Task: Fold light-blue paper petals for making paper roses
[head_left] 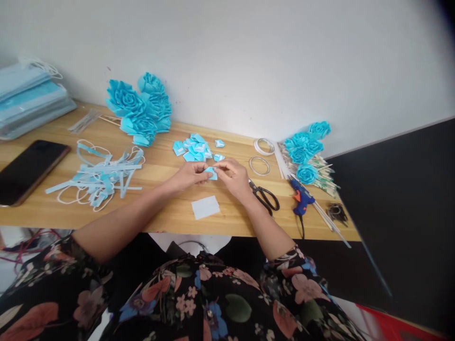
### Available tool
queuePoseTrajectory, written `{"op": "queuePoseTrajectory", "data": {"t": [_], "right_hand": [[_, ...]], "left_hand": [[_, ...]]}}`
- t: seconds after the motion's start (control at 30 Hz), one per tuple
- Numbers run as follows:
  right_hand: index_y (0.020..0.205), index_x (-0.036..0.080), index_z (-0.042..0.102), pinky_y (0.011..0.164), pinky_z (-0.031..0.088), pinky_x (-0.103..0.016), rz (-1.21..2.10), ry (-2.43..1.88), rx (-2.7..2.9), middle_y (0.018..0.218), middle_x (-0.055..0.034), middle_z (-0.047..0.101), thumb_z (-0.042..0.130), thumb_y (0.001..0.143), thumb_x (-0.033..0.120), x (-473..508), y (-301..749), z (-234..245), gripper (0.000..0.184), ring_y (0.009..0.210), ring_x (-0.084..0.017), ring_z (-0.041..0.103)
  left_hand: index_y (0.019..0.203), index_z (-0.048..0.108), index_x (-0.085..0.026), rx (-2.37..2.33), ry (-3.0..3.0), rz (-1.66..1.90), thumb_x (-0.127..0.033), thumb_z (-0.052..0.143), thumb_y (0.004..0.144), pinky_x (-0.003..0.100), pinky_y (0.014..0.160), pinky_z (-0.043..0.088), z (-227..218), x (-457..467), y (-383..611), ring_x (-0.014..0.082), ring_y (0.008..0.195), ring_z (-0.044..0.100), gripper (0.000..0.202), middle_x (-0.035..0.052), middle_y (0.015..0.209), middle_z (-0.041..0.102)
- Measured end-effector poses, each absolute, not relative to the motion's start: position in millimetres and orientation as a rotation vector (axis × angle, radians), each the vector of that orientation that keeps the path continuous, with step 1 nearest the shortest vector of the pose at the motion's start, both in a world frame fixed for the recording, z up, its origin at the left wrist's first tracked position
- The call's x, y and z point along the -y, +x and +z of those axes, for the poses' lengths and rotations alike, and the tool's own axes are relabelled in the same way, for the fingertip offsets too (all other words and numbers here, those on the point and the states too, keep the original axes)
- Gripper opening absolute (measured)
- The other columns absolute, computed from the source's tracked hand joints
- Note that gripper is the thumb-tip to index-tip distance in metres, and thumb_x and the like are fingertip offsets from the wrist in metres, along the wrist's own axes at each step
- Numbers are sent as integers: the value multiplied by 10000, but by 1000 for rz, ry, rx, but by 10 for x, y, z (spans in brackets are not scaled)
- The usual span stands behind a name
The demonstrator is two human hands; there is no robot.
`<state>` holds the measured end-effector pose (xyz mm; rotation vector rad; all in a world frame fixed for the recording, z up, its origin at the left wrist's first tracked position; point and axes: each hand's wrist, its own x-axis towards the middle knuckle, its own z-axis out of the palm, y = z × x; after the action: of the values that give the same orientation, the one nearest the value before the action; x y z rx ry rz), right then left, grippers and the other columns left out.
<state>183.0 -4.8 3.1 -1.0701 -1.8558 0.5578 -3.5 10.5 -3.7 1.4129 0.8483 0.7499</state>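
Blue fabric piece being held just above the wooden table, near its middle, between both hands. Left hand is pinching its nine o'clock edge, fingers curled together and clamped on it; right hand is gripping the three o'clock edge likewise, thumb and fingertips closed. By the look of the grip, a fold is being pressed into it; a further crease would be calling for aligned edges and a firm pinch from both sides. Pile of folded blue pieces is lying at twelve o'clock, white slip at six, scissors at four.
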Motion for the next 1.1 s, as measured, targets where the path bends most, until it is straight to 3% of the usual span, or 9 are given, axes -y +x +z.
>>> {"op": "queuePoseTrajectory", "data": {"t": [0.13, 0.3, 1.1], "right_hand": [[940, 267, 732, 857, 483, -384, 336, -1008, 2024, 918, -58, 703, 540, 922, 259, 41, 1880, 21, 193, 903, -200, 618], [1008, 274, 736, 816, 486, -362, 201, -937, 2092, 931, -62, 698, 501, 943, 220, 40, 1909, 9, 249, 883, -187, 608], [1044, 304, 742, 819, 504, -374, 136, -964, 2114, 942, -58, 699, 477, 956, 217, 25, 1904, -11, 293, 893, -188, 613]], "left_hand": [[703, 558, -161, -841, 1349, 762, -376, 690, 735, 209, 537, 381, 4, -83, -31, 70, 533, 486, 255, -25, 596, 551], [701, 561, -160, -848, 1311, 768, -373, 700, 734, 205, 533, 382, -5, -87, -30, 72, 535, 497, 257, -23, 588, 559], [716, 567, -162, -834, 1198, 804, -383, 719, 726, 209, 534, 353, 32, -63, -11, 69, 538, 483, 268, -31, 593, 543]]}}
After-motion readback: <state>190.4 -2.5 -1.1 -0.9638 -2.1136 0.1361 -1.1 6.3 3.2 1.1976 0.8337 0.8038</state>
